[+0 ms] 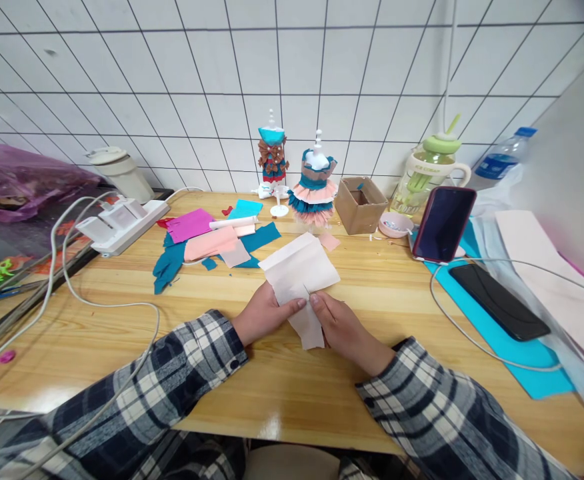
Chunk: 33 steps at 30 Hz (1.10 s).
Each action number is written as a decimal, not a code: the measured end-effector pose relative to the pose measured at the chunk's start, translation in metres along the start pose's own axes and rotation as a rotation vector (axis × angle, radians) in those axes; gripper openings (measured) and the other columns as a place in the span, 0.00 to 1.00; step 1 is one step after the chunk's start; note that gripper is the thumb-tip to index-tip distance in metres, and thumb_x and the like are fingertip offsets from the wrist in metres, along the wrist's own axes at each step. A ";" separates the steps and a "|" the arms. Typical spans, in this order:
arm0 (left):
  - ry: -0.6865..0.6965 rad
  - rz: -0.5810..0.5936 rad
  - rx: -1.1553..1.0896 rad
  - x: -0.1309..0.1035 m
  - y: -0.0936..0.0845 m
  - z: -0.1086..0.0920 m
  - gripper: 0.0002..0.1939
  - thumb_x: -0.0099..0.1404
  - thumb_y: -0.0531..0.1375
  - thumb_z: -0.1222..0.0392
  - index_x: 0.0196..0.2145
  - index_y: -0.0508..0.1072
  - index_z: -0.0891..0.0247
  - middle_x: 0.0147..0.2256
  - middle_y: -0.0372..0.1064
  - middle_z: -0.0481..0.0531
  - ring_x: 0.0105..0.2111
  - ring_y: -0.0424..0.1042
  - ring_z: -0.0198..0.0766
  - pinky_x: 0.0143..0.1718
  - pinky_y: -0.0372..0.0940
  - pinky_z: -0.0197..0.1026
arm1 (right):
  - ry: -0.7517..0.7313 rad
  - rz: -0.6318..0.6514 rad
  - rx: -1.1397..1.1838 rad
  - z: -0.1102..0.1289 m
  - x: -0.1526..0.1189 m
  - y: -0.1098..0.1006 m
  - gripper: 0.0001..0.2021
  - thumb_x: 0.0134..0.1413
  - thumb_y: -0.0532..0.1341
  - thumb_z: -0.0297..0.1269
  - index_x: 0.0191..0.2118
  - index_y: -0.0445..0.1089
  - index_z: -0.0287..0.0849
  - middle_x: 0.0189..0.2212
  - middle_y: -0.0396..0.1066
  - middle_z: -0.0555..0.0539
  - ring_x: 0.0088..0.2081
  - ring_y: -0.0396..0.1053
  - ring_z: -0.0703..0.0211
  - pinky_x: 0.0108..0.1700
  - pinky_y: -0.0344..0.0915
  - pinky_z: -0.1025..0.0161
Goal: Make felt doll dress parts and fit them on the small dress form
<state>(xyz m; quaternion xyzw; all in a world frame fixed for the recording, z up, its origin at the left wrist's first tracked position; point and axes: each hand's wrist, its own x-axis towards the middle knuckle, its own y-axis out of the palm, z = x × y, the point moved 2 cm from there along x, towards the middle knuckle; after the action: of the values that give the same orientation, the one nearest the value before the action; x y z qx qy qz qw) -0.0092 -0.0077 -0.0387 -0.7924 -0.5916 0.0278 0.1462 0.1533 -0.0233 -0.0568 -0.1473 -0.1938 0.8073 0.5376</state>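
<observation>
A pale pinkish-white paper sheet point(302, 267) is held above the wooden table's middle, its upper part wide and its lower part a narrower strip. My left hand point(267, 312) grips its left side, with the thumb on top and the fingers hidden behind. My right hand point(339, 323) pinches the paper's right edge, thumb tip close to the left thumb. Past the paper stands a small dress form with teal and pink ruffles point(315, 193). Behind it to the left is a second form in teal, brown and red point(272, 157).
Coloured paper pieces point(212, 243) lie left of centre. A cardboard box point(361, 205), a pink bowl point(396, 225), a green-lidded bottle point(427, 177) and an upright phone point(445, 223) stand right. A dark phone point(499, 300) lies on blue paper. Cables and a power strip point(122, 227) occupy the left.
</observation>
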 end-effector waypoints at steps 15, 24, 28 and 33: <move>-0.035 -0.011 -0.045 -0.001 0.001 0.002 0.30 0.54 0.65 0.49 0.51 0.66 0.66 0.49 0.71 0.60 0.48 0.70 0.51 0.50 0.65 0.52 | -0.018 -0.010 -0.059 -0.001 0.001 -0.001 0.19 0.65 0.41 0.49 0.36 0.63 0.44 0.32 0.70 0.47 0.33 0.66 0.58 0.34 0.59 0.63; -0.048 -0.153 -0.158 0.001 -0.007 0.004 0.33 0.57 0.63 0.50 0.57 0.63 0.67 0.55 0.66 0.61 0.54 0.65 0.52 0.55 0.60 0.53 | -0.032 0.038 -0.094 0.003 -0.001 -0.001 0.21 0.65 0.39 0.51 0.34 0.61 0.44 0.29 0.69 0.48 0.30 0.65 0.59 0.32 0.58 0.64; 0.067 -0.117 0.003 0.001 -0.008 -0.002 0.39 0.56 0.65 0.53 0.62 0.56 0.62 0.62 0.53 0.58 0.62 0.53 0.50 0.63 0.49 0.50 | -0.026 0.048 -0.080 0.003 -0.001 -0.001 0.22 0.65 0.39 0.52 0.34 0.61 0.44 0.29 0.68 0.48 0.30 0.65 0.59 0.32 0.57 0.64; 0.064 -0.052 -0.058 0.001 -0.006 -0.002 0.44 0.57 0.64 0.53 0.65 0.46 0.61 0.65 0.46 0.59 0.62 0.53 0.50 0.62 0.51 0.48 | -0.035 0.043 -0.060 0.002 -0.001 -0.001 0.22 0.64 0.39 0.53 0.33 0.61 0.44 0.28 0.68 0.48 0.29 0.65 0.60 0.32 0.57 0.64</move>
<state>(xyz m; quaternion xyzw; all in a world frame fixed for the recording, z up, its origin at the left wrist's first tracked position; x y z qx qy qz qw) -0.0140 -0.0054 -0.0349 -0.7810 -0.6077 -0.0186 0.1425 0.1537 -0.0239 -0.0540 -0.1534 -0.2240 0.8149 0.5121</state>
